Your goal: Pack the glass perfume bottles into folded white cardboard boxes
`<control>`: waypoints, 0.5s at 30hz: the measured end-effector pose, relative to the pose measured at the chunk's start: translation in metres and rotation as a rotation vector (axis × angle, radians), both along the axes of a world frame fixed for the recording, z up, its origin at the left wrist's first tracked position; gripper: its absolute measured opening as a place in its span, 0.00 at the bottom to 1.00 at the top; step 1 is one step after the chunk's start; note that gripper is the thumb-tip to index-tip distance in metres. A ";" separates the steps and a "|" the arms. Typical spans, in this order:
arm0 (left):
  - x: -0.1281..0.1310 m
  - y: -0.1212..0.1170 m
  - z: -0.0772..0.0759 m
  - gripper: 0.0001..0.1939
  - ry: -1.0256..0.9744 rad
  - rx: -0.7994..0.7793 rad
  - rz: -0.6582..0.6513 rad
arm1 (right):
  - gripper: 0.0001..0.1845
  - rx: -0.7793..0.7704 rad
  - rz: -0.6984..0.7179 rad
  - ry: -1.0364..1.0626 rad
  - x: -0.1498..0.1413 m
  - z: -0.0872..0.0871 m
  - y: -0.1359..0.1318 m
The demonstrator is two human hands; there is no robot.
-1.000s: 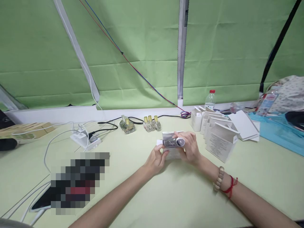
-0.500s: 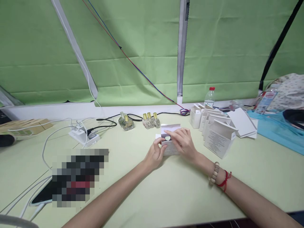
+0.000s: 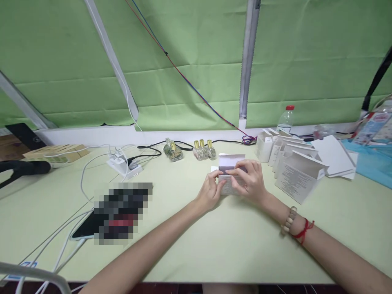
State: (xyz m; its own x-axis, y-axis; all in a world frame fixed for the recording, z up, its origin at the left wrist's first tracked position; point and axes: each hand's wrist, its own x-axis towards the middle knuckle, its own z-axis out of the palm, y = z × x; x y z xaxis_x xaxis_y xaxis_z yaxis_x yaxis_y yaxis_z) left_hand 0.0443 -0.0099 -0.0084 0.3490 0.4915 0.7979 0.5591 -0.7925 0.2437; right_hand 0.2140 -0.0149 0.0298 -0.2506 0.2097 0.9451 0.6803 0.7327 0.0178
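Observation:
A small white paper carton with printed text stands on the table between my hands, its top flap raised at the back. My left hand is closed on its left side, thumb on the printed front and fingers at the rim. On the right side, my right hand holds the carton with its thumb at the front and bent fingers at the opening. The inside of the box is mostly hidden by my fingers.
Behind the carton stand several glass bottles with gold necks. To the right are a row of open white cartons and flat white cartons. A power strip, white cables and a pixelated device lie on the left.
The round silver top seen in the carton's opening is now out of sight. My right fingers have bent down at the rim. The whole view has turned left.

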 end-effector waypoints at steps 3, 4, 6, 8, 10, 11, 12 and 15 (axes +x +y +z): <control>0.000 0.001 -0.001 0.14 0.000 0.002 0.002 | 0.07 -0.014 0.004 0.019 0.000 -0.002 0.001; 0.000 0.001 -0.001 0.14 -0.006 0.001 -0.003 | 0.07 -0.023 0.002 0.024 0.000 -0.002 0.001; 0.001 0.002 -0.002 0.15 -0.027 -0.009 -0.006 | 0.08 -0.028 -0.001 0.015 0.000 -0.003 0.000; 0.001 0.002 -0.002 0.15 -0.058 -0.026 -0.008 | 0.09 -0.021 -0.006 -0.018 -0.001 -0.004 0.001; 0.000 0.002 -0.002 0.16 -0.105 -0.058 -0.013 | 0.11 -0.007 -0.001 -0.053 -0.001 -0.006 0.001; 0.000 0.002 -0.002 0.16 -0.138 -0.079 -0.014 | 0.12 -0.001 0.005 -0.057 0.000 -0.007 0.002; -0.001 0.002 -0.002 0.15 -0.180 -0.101 -0.017 | 0.12 0.001 0.011 -0.045 0.000 -0.009 0.003; -0.002 0.002 -0.001 0.14 -0.327 -0.170 -0.011 | 0.12 -0.042 0.020 0.046 0.004 -0.012 0.007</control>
State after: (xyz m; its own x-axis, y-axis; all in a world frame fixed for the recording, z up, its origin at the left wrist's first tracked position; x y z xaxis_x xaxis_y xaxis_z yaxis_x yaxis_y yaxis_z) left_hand 0.0419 -0.0081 -0.0093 0.0956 0.6245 0.7751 0.4214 -0.7309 0.5369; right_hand 0.2177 -0.0075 0.0182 -0.2113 0.2452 0.9462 0.6653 0.7453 -0.0446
